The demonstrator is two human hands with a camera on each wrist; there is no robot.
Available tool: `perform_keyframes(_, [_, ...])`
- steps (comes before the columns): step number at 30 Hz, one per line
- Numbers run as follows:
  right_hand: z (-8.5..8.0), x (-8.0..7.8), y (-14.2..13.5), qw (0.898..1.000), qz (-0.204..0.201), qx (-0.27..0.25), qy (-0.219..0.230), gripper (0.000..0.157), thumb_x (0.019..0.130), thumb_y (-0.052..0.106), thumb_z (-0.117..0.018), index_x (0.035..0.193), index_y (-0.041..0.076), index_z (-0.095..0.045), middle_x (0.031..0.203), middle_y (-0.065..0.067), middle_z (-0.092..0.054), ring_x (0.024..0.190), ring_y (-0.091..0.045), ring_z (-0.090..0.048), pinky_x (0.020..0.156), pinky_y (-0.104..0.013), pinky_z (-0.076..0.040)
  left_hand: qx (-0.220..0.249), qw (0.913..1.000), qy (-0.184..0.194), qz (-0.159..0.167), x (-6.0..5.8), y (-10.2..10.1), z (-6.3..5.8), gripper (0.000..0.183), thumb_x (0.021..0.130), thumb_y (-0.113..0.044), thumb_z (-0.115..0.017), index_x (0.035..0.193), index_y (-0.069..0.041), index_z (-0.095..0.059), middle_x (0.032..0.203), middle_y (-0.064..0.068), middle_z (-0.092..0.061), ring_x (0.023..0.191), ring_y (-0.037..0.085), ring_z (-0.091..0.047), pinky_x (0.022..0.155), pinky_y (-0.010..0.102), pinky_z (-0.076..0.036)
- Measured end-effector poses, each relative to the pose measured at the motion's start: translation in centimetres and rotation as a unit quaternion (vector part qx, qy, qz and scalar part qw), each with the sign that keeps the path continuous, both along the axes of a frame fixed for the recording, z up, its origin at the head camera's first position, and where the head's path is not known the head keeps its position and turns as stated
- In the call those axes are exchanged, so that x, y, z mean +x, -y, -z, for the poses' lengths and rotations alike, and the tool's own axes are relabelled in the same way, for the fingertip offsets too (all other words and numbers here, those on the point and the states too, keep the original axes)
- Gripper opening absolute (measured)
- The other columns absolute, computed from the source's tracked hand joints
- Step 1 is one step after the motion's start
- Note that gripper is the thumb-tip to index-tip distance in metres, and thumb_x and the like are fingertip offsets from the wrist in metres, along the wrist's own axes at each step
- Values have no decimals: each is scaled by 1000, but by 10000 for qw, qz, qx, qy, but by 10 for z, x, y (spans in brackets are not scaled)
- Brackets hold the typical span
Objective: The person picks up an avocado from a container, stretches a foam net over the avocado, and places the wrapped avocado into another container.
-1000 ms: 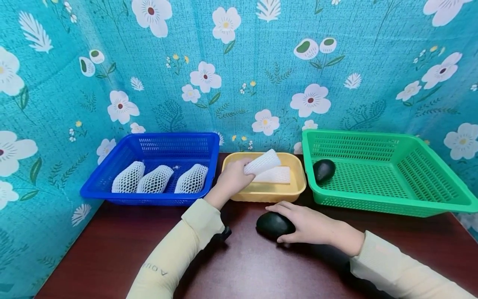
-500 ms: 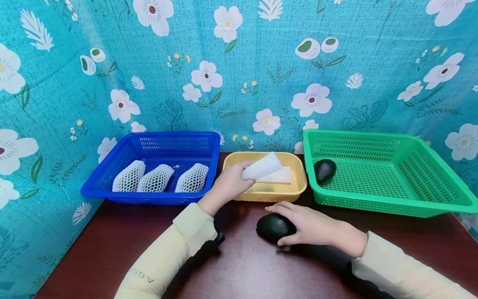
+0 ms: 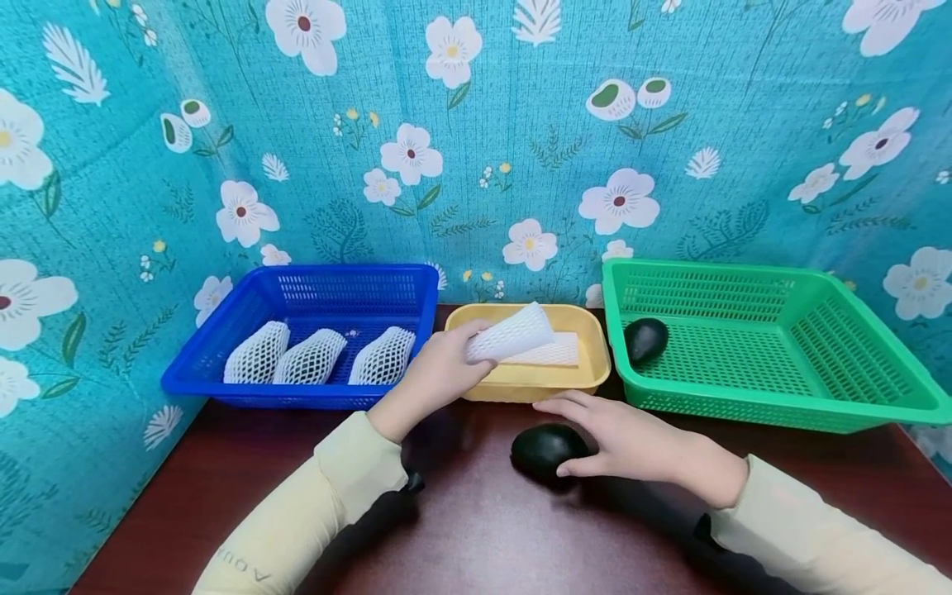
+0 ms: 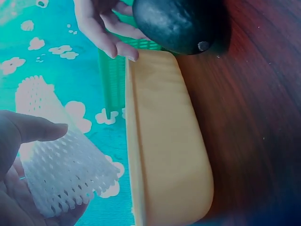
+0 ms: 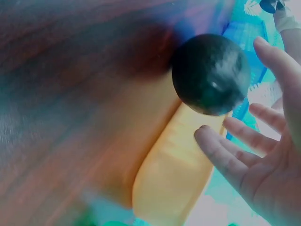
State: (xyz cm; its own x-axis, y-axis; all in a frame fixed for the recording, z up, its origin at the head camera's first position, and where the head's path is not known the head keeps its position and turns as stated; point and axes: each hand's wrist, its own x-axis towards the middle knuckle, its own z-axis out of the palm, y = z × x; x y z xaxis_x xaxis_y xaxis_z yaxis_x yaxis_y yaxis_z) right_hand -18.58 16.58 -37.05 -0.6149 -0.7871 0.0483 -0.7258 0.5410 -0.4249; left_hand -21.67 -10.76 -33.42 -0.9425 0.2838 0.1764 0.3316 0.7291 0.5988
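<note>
My left hand (image 3: 440, 365) holds a white foam net sleeve (image 3: 513, 332) over the yellow basin (image 3: 535, 382); in the left wrist view the thumb lies across the sleeve (image 4: 66, 155). On the table a dark avocado (image 3: 545, 451) lies in front of the basin. My right hand (image 3: 635, 436) is beside it with spread fingers. The right wrist view shows those fingers (image 5: 221, 150) apart from the avocado (image 5: 210, 75). A second foam net sleeve (image 3: 554, 350) lies flat inside the basin.
At the left stands a blue basket (image 3: 297, 395) with three net-wrapped fruits (image 3: 308, 357). A green basket (image 3: 744, 405) on the right contains one dark avocado (image 3: 645, 340). Behind everything hangs a flowered turquoise cloth (image 3: 476, 165). The tabletop (image 3: 491, 529) is dark reddish wood.
My left hand has drawn back left and toward me, carrying the foam net sleeve. The right hand's fingers have loosened from the avocado and shifted slightly right. The avocado stays put.
</note>
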Motion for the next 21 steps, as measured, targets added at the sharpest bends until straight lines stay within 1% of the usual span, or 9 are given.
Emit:
perform_keyframes(5, [-9, 0, -5, 9989, 11, -225, -409, 61, 94, 37, -76, 145, 11, -55, 138, -4, -59, 118, -20, -62, 94, -43, -54, 249, 9996, 46, 78, 10, 11, -4, 45, 92, -17, -78, 134, -11, -63, 123, 12, -69, 101, 28, -65, 86, 47, -56])
perform_keyframes(8, [-15, -1, -8, 9968, 25, -460, -660, 53, 95, 31, -76, 142, 11, -59, 135, -3, -61, 117, -19, -62, 92, -43, -55, 377, 9991, 149, 128, 16, 17, -3, 47, 91, -17, -78, 135, -11, -63, 124, 12, -69, 101, 28, -65, 87, 48, -56])
perform_keyframes(11, [-19, 0, -11, 9930, 49, -749, -911, 48, 93, 24, -78, 138, 13, -63, 131, 0, -64, 116, -18, -62, 92, -43, -55, 402, 9988, 161, 210, 22, 23, -1, 47, 90, -17, -78, 135, -10, -63, 123, 12, -70, 102, 28, -65, 88, 49, -55])
perform_keyframes(14, [-21, 0, -13, 9879, 25, -1048, -1145, 47, 90, 16, -80, 135, 15, -65, 129, 2, -66, 115, -18, -62, 91, -42, -55, 411, 9987, 177, 263, 27, 27, 2, 47, 90, -16, -78, 134, -10, -63, 122, 12, -70, 103, 28, -65, 89, 50, -54])
perform_keyframes(16, [-22, -1, -14, 9832, -44, -1283, -1296, 47, 88, 12, -82, 132, 16, -67, 126, 3, -67, 113, -16, -63, 90, -37, -55, 424, 9984, 229, 290, 31, 30, 3, 46, 90, -15, -79, 133, -10, -64, 122, 11, -70, 104, 27, -65, 90, 51, -54])
perform_keyframes(18, [-23, -1, -14, 9781, -134, -1548, -1382, 47, 86, 9, -82, 131, 16, -68, 124, 3, -69, 108, -14, -64, 88, -30, -54, 431, 9981, 289, 333, 35, 32, 4, 47, 90, -15, -79, 133, -12, -64, 123, 9, -69, 105, 27, -65, 91, 51, -54])
perform_keyframes(20, [-24, -1, -14, 9722, -253, -1856, -1405, 46, 86, 7, -82, 129, 16, -68, 122, 1, -70, 103, -13, -64, 86, -23, -52, 427, 9977, 309, 420, 38, 33, 4, 47, 90, -16, -80, 133, -14, -63, 124, 8, -69, 106, 26, -64, 92, 51, -53])
perform_keyframes(21, [-24, -2, -14, 9690, -311, -2007, -1406, 43, 88, 8, -81, 128, 15, -69, 121, 1, -70, 100, -12, -65, 85, -21, -52, 444, 9973, 325, 484, 39, 33, 4, 47, 90, -16, -80, 134, -14, -63, 125, 8, -69, 107, 25, -64, 93, 51, -53])
